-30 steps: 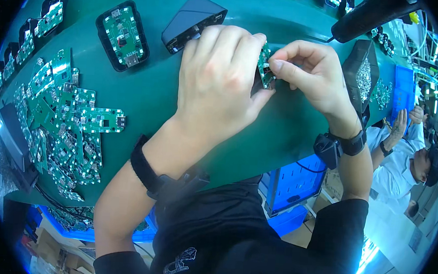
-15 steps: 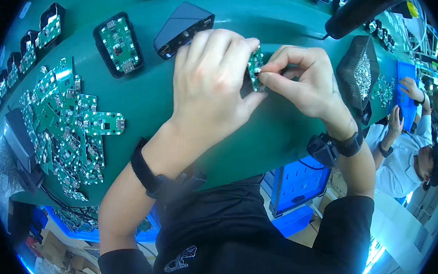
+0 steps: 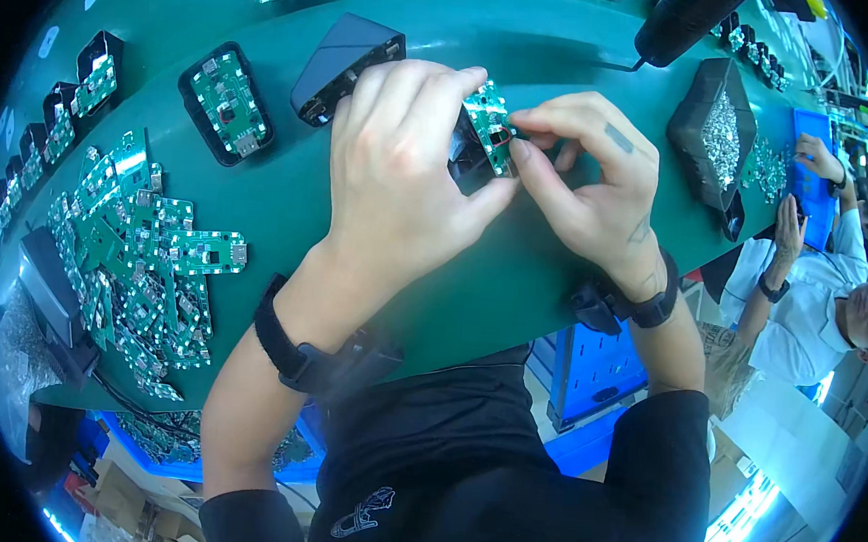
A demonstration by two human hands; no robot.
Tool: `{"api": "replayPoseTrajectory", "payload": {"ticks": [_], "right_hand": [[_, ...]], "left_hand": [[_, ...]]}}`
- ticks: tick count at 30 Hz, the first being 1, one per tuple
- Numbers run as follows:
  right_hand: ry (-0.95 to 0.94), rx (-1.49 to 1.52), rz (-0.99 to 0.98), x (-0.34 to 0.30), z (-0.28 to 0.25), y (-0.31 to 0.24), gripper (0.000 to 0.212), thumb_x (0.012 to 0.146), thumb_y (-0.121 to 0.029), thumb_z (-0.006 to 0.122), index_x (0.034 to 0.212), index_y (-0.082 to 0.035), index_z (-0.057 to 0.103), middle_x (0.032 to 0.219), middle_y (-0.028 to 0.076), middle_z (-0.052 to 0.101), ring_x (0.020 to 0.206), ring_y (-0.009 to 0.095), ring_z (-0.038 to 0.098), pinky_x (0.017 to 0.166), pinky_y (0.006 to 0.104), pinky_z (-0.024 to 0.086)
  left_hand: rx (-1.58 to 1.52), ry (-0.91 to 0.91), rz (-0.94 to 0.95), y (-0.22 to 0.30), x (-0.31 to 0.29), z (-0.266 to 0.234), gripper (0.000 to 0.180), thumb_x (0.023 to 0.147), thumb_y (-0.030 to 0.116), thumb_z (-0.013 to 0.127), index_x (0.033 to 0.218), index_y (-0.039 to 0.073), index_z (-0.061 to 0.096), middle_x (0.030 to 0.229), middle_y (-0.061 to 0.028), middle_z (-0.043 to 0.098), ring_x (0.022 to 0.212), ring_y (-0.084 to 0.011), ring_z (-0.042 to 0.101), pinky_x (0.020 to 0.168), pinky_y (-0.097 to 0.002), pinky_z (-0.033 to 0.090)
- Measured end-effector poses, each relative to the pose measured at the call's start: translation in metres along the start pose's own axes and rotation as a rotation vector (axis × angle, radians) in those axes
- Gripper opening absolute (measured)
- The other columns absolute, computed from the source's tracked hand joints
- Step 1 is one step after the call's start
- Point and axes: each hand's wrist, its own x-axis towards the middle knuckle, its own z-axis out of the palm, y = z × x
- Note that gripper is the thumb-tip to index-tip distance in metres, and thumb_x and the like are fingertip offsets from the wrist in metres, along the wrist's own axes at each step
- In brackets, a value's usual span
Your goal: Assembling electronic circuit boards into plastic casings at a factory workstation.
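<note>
My left hand (image 3: 396,164) is closed around a dark plastic housing (image 3: 469,154) with a green circuit board (image 3: 489,120) at its open face. Its fingers lie over the top and its thumb presses the lower end. My right hand (image 3: 599,177) is at the board's right edge, index finger and thumb curled in a loose pinch beside a tiny dark and red part on the board. Whatever is between those fingertips is too small to make out. Behind my left hand a dark grey wedge-shaped housing (image 3: 348,52) rests on the green table.
A black case with a board (image 3: 227,104) lies further left, above a heap of loose boards (image 3: 146,273). At right, a dark tray (image 3: 720,139) holds small metallic parts. A black tool (image 3: 672,32) hangs overhead. A co-worker (image 3: 800,303) sits at the far right.
The circuit board has turned to show more of its face, and the housing behind it now shows. My right fingertips have parted a little. The view has shifted slightly.
</note>
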Motion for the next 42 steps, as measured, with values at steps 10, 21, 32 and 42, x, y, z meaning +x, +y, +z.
{"api": "replayPoseTrajectory", "payload": {"ticks": [10, 21, 32, 42], "right_hand": [[-0.171, 0.098, 0.141, 0.010, -0.011, 0.003, 0.010, 0.083, -0.002, 0.078, 0.093, -0.002, 0.078, 0.083, 0.007, 0.071, 0.063, 0.012, 0.065, 0.056, 0.0251, 0.049], [-0.300, 0.139, 0.220, 0.023, -0.016, -0.002, 0.008, 0.082, -0.005, 0.078, 0.089, -0.002, 0.076, 0.081, 0.008, 0.070, 0.065, 0.018, 0.068, 0.060, 0.0294, 0.054], [-0.096, -0.240, -0.162, -0.006, -0.009, -0.012, 0.023, 0.078, -0.012, 0.083, 0.101, -0.011, 0.080, 0.099, 0.003, 0.072, 0.079, 0.020, 0.067, 0.064, 0.0315, 0.055], [-0.019, -0.188, -0.258, -0.010, -0.004, 0.005, 0.032, 0.079, -0.016, 0.084, 0.111, -0.014, 0.081, 0.126, 0.009, 0.071, 0.092, 0.023, 0.070, 0.065, 0.0292, 0.058]], "left_hand": [[0.038, -0.037, 0.028, 0.000, 0.001, -0.002, 0.061, 0.065, 0.017, 0.089, 0.120, 0.001, 0.069, 0.111, -0.0155, 0.070, 0.105, -0.0347, 0.063, 0.091, -0.0428, 0.051], [0.044, -0.060, 0.008, 0.001, 0.001, -0.003, 0.061, 0.066, 0.016, 0.087, 0.122, 0.002, 0.068, 0.114, -0.0159, 0.068, 0.107, -0.0353, 0.062, 0.093, -0.0436, 0.050], [0.026, -0.080, 0.001, 0.002, 0.001, -0.006, 0.061, 0.065, 0.019, 0.086, 0.121, 0.003, 0.068, 0.114, -0.0154, 0.068, 0.107, -0.0358, 0.062, 0.094, -0.0444, 0.050], [0.027, -0.075, 0.031, -0.002, 0.001, -0.003, 0.068, 0.060, 0.024, 0.087, 0.121, 0.005, 0.065, 0.113, -0.0138, 0.065, 0.106, -0.0354, 0.059, 0.088, -0.0458, 0.049]]}}
